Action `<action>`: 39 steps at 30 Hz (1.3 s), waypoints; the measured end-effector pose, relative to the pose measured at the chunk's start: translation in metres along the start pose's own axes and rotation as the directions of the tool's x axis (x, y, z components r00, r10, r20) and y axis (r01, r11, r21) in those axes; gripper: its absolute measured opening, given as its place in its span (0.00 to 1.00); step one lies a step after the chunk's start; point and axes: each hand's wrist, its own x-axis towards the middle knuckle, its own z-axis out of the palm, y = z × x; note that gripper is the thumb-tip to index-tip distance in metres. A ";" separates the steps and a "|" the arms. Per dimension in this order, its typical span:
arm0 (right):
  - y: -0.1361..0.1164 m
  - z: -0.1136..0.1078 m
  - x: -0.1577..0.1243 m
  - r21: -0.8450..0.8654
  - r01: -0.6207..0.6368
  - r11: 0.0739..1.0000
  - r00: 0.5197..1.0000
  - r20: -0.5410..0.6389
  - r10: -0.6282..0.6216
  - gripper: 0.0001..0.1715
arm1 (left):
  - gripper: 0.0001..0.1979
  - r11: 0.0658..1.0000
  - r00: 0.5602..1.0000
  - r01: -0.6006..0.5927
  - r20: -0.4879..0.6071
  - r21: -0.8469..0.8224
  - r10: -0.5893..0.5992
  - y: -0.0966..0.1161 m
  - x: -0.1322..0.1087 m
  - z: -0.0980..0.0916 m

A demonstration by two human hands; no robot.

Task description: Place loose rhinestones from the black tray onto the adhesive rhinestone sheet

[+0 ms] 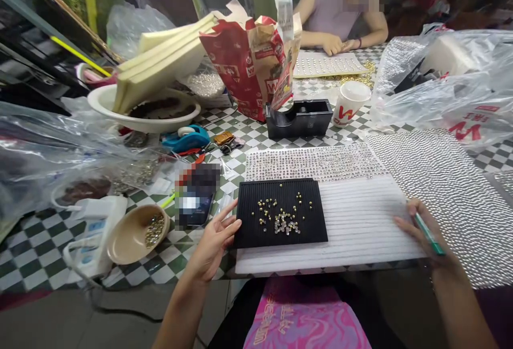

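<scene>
My left hand [214, 239] grips the left edge of a black ridged tray [248, 234], thumb near the top side. Small gold and clear rhinestones [286, 223] lie scattered over the tray, thickest near its lower middle. Beneath the tray is a white ridged board [360, 226], its far part set with rows of rhinestones [312, 162]. At the board's right edge, my right hand [425, 231] holds a green pen-like tool [428, 234], tilted across the fingers. The tool's tip is too small to make out.
A sheet of silvery beads [436, 188] lies right. Left are a tan bowl [124, 234] of rhinestones, a power strip [102, 237] and a phone [196, 204]. Behind stand a tape dispenser [298, 124], paper cup [350, 106] and paper bag [240, 71]. A person [332, 7] sits opposite.
</scene>
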 end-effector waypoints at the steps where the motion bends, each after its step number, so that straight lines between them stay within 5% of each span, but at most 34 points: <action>1: 0.002 -0.003 -0.001 -0.015 0.001 1.000 1.000 0.001 -0.001 0.29 | 0.40 1.000 1.000 -0.001 -0.011 0.004 0.001 0.000 0.000 -0.001; 13: 0.023 0.014 -0.026 -0.057 0.013 0.998 1.000 0.019 -0.011 0.26 | 0.41 1.000 0.999 -0.028 0.022 -0.012 0.028 -0.001 0.002 -0.005; 23: 0.030 0.017 -0.061 -0.211 0.080 0.974 0.996 0.051 -0.071 0.22 | 0.40 0.996 0.993 -0.084 0.086 -0.008 0.084 0.021 0.011 0.007; 39: 0.060 0.001 -0.092 -0.275 0.128 0.953 0.992 0.055 -0.117 0.21 | 0.34 0.988 0.980 -0.109 0.157 -0.112 0.126 0.066 0.079 0.077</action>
